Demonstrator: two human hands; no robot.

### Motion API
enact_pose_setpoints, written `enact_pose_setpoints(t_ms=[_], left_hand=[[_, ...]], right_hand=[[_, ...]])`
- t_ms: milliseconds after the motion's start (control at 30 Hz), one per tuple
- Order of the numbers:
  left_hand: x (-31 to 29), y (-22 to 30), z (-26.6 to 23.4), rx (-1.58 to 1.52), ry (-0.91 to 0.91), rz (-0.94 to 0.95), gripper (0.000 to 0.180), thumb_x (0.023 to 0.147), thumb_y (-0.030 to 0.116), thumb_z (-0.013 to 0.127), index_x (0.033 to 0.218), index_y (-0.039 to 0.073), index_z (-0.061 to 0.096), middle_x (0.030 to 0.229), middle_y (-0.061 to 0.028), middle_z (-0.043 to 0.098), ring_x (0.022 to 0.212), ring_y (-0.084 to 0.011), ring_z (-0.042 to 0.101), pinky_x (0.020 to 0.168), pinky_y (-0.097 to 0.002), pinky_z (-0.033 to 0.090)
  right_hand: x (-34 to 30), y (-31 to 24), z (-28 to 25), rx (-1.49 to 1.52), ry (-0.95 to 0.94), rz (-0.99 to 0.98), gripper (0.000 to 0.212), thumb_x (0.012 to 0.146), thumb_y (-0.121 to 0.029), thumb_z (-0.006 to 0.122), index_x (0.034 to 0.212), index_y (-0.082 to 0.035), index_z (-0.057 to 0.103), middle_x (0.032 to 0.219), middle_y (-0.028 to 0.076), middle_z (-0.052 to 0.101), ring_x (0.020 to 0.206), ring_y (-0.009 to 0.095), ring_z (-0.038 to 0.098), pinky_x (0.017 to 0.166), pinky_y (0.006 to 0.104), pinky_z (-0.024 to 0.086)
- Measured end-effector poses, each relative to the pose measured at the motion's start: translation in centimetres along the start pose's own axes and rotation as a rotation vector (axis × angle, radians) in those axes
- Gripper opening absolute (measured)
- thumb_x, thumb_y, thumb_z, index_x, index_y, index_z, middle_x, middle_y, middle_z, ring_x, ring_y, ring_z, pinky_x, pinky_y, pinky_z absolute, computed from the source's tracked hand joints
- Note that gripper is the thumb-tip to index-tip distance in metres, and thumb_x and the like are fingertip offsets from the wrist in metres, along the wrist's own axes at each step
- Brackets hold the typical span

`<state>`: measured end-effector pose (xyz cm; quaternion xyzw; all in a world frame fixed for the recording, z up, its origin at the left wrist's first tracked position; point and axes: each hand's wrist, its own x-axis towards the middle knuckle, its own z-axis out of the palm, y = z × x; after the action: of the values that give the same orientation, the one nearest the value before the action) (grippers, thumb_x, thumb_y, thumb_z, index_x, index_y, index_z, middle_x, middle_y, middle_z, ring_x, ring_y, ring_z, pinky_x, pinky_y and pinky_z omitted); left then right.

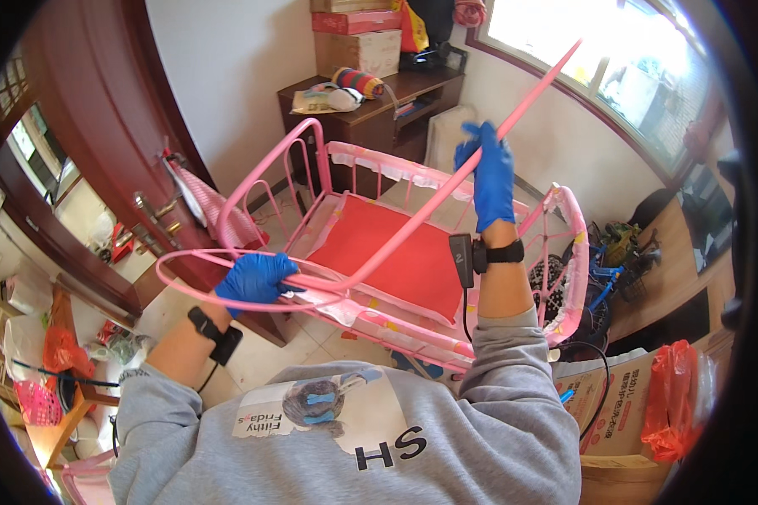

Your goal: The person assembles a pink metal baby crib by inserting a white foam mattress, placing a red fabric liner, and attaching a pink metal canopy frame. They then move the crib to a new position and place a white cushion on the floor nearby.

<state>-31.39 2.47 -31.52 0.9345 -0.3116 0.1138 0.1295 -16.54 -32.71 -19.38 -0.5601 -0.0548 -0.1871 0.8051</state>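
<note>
Across the view runs a long pink tubular pole, slanting up to the far right, with a wide pink loop at its near left end. My blue-gloved left hand is closed on the loop beside the pole's lower bend. Higher up, my blue-gloved right hand grips the pole, which sticks out well past the fingers. Below and beyond both hands stands a pink metal-framed cot with cloth-trimmed rails. A red mat lies flat inside it. The pole's loop overlaps the cot's near left corner in view; whether they touch, I cannot tell.
A brown door with a hanging pink cloth stands left. Behind the cot is a dark cabinet carrying boxes and bags. On the right are a blue bicycle, a cardboard box and a red plastic bag.
</note>
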Motion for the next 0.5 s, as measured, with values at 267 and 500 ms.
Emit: enact_pose_setpoints(t_ms=[267, 500], left_hand=[[5.5, -10.8, 5.2, 0.263, -0.261, 0.245, 0.009, 0.077, 0.019, 0.060, 0.080, 0.012, 0.056, 0.074, -0.0096, 0.054, 0.066, -0.0278, 0.061, 0.053, -0.0389, 0.048], [7.6, -17.1, 9.9, 0.127, -0.474, 0.301, 0.017, 0.080, 0.029, 0.062, 0.079, 0.013, 0.057, 0.073, -0.0108, 0.056, 0.066, -0.0290, 0.061, 0.053, -0.0399, 0.048]], right_hand=[[-0.1, 16.4, -10.2, -0.122, -0.096, 0.428, 0.038, 0.095, -0.036, 0.045, 0.093, -0.001, 0.061, 0.076, 0.013, 0.067, 0.048, 0.013, 0.055, 0.040, 0.0235, 0.041], [-1.7, 25.3, -11.8, 0.019, 0.041, 0.656, 0.037, 0.095, -0.034, 0.046, 0.095, 0.001, 0.059, 0.080, 0.018, 0.066, 0.057, 0.017, 0.061, 0.049, 0.0258, 0.050]])
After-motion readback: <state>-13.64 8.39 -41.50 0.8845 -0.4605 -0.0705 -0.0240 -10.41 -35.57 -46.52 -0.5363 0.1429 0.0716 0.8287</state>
